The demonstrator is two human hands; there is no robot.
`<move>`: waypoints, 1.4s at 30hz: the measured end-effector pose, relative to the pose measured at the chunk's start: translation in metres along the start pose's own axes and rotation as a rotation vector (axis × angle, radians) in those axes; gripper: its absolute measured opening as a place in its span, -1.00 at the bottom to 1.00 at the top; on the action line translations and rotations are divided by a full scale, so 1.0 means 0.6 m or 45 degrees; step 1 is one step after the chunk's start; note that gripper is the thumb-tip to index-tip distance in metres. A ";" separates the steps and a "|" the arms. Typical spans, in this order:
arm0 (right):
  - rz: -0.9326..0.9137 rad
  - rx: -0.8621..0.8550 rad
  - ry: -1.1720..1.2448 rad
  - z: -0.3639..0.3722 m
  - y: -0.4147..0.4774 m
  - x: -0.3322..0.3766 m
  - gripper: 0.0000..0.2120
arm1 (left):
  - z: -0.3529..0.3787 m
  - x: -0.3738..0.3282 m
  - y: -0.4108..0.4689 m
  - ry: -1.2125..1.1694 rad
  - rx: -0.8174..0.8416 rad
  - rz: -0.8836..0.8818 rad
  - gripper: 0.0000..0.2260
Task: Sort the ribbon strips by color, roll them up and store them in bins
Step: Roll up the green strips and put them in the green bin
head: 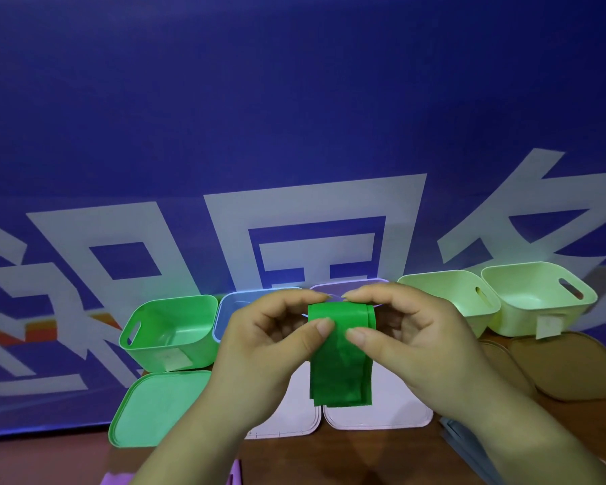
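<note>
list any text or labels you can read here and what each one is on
Blue backdrop: large white characters, cut off and partly hidden; none readable for sure.
Sticker on the green bin: too blurred to read.
Tag on the rightmost pale green bin: too blurred to read.

Two hands are recorded in the head view: the left hand [259,330] and the right hand [410,330]. Both are bare. Each is continued by a forearm, the left forearm [189,432] and the right forearm [525,425], bare along the whole length shown and cut off by the lower edge of the frame. One nail is seen face-on per hand: the left thumbnail [324,325] and the right thumbnail [355,336]. Both are trimmed short, with rounded ends and a plain surface. Faint creases are noted across the thumb joints. The other nails cannot be judged. Detail at the wrists is softened by blur.
</note>
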State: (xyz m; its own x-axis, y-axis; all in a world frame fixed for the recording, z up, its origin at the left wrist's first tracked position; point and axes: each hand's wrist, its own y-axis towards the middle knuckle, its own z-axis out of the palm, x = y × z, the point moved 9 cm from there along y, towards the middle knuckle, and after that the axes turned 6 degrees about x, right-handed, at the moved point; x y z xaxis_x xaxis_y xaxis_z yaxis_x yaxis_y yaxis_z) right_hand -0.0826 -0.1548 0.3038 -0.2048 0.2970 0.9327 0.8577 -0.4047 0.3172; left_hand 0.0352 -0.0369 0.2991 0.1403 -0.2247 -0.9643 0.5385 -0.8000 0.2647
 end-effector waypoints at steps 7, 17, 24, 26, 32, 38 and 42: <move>-0.019 -0.013 -0.031 -0.002 0.001 -0.001 -0.70 | 0.006 -0.003 0.002 -0.039 0.020 -0.012 -0.78; 0.067 -0.020 0.142 -0.004 0.006 -0.007 -0.79 | 0.009 -0.006 0.003 0.181 0.119 0.103 -0.68; 0.149 -0.063 0.253 -0.007 0.010 -0.011 -0.75 | 0.013 -0.010 0.003 0.282 0.139 0.168 -0.61; 0.156 -0.071 0.250 -0.008 0.012 -0.014 -0.82 | 0.013 -0.009 0.004 0.275 0.138 0.171 -0.65; 0.116 -0.067 0.178 -0.010 0.011 -0.009 -0.85 | 0.010 0.004 0.006 0.164 0.111 0.077 -0.66; 0.003 -0.044 0.047 -0.012 0.009 -0.002 -0.74 | 0.011 0.015 0.010 -0.026 0.098 -0.024 -0.66; -0.081 0.003 -0.044 -0.007 0.008 0.005 -0.68 | 0.008 0.017 0.014 -0.109 0.073 -0.059 -0.66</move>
State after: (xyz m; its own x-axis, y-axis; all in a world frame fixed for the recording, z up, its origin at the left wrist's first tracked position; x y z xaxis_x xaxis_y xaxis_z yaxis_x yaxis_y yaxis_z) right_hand -0.0810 -0.1595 0.3088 -0.2428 0.3517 0.9041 0.8447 -0.3817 0.3753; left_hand 0.0375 -0.0485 0.2917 0.0440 -0.2316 -0.9718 0.4942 -0.8404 0.2226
